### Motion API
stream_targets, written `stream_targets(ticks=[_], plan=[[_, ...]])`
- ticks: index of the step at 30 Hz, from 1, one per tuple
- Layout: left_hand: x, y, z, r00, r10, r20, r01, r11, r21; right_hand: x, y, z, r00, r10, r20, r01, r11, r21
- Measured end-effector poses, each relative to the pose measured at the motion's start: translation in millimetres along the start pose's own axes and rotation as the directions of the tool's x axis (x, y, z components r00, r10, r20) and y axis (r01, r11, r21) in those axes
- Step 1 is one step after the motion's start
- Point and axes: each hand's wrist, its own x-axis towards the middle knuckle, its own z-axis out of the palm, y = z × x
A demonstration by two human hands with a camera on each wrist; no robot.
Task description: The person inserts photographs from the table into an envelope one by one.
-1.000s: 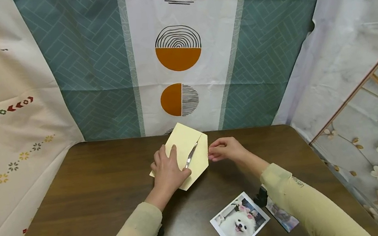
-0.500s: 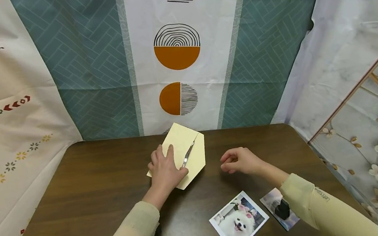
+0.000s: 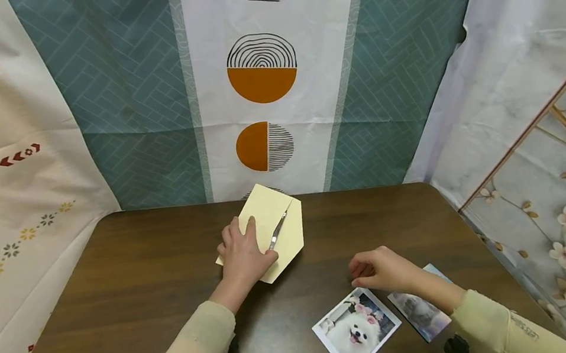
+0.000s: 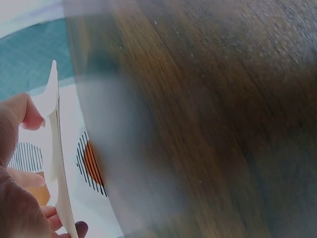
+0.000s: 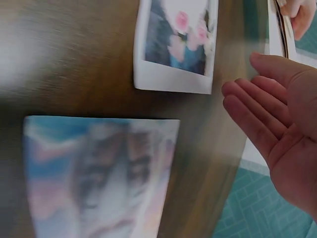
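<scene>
Nearest, two pale yellow sleeves (image 3: 507,329) reach in over the brown wooden bench (image 3: 142,290), with a small black device (image 3: 456,349) beside the right cuff. Between the forearms, right of centre, lies a white-bordered dog print (image 3: 356,334), showing a white fluffy dog with pink flowers on its head. To its right and apart from it is a second print (image 3: 423,313), blue and pink with a greyish figure, partly hidden by the forearm.

Just beyond, the person's right grip (image 3: 381,271) hangs over the bench by the far corner of the dog print, fingers loosely bent, with nothing in hold.

Farther off and left, the left grip (image 3: 243,253) pinches the pale yellow envelope (image 3: 266,214) by its left part, thumb spread on top and a fingertip beneath. The envelope is raised off the bench near its far edge, well apart from both prints. A slim grey strip crosses its face; what that is I cannot tell.

Farthest, a teal and white curtain (image 3: 144,99) with orange circles hangs behind.
</scene>
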Motion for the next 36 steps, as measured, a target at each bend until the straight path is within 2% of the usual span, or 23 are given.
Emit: stream_targets(ticks=[6, 10, 17, 23, 29, 36], plan=[[0.8, -0.4, -0.7, 1.000, 0.001, 0.006, -0.001, 1.000, -0.006, -16.0, -5.5, 7.8, 0.999, -0.017, 0.035, 0.019, 0.998, -0.059], [1.4, 3.3, -1.7, 1.000, 0.000, 0.011, 0.000, 1.000, -0.010, -19.7, -6.1, 14.1, 1.000, -0.023, 0.016, 0.025, 0.991, -0.131], [1.2, 7.3, 0.7, 1.000, 0.011, 0.019, -0.010, 1.000, -0.019, -18.2, -9.7, 20.7, 0.992, -0.121, -0.045, 0.101, 0.946, -0.309], [1.8, 7.8, 4.6, 1.000, 0.014, 0.018, -0.014, 1.000, -0.017, -6.2, -10.4, 22.6, 0.989, -0.145, -0.039, 0.123, 0.932, -0.342], [1.6, 8.3, 5.6, 1.000, 0.014, 0.016, -0.014, 1.000, -0.014, 17.3, -11.6, 25.2, 0.989, -0.145, -0.016, 0.131, 0.932, -0.338], [2.1, 10.3, 7.1, 0.999, 0.010, 0.038, -0.010, 1.000, -0.008, 42.1, -11.1, 29.9, 0.976, -0.218, -0.004, 0.204, 0.920, -0.334]])
